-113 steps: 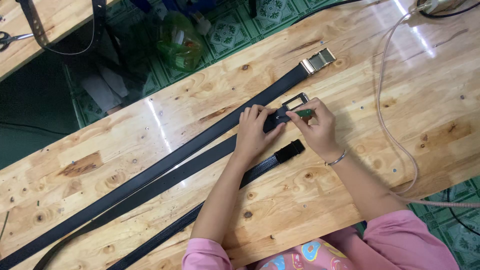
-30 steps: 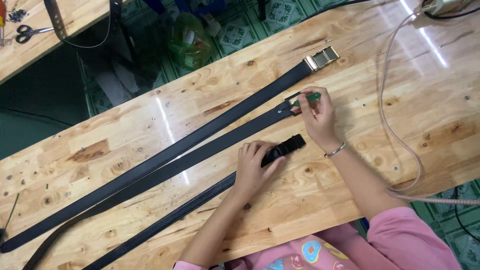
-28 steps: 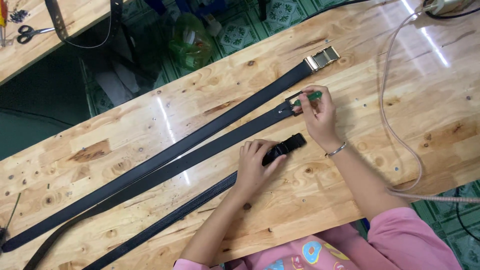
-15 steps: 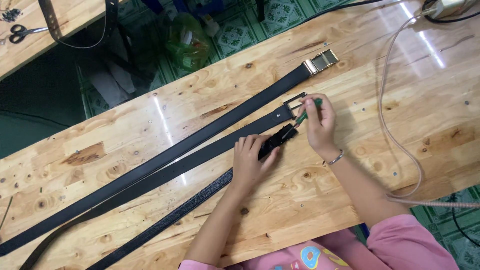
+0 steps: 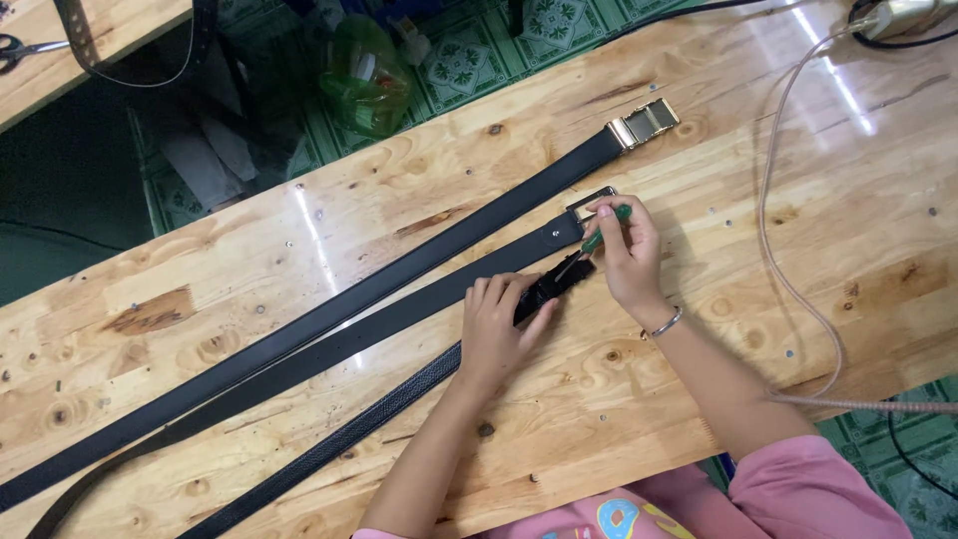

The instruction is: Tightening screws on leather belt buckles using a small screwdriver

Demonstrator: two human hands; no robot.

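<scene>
left hand (image 5: 496,324) pins the textured belt's black buckle (image 5: 552,286) to the worktop (image 5: 299,240) while right hand (image 5: 627,255) fingers grip a green-handled screwdriver (image 5: 597,240) at it; fastening appears under way, steady alignment needed.

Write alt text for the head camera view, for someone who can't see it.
A left hand presses a black belt end onto a wooden table while the right hand works a green screwdriver at it. Two more black belts lie alongside.

A glossy knotty pine worktop (image 5: 299,240) reflects overhead light, above a green patterned floor mat (image 5: 469,60) beyond its far edge.
</scene>
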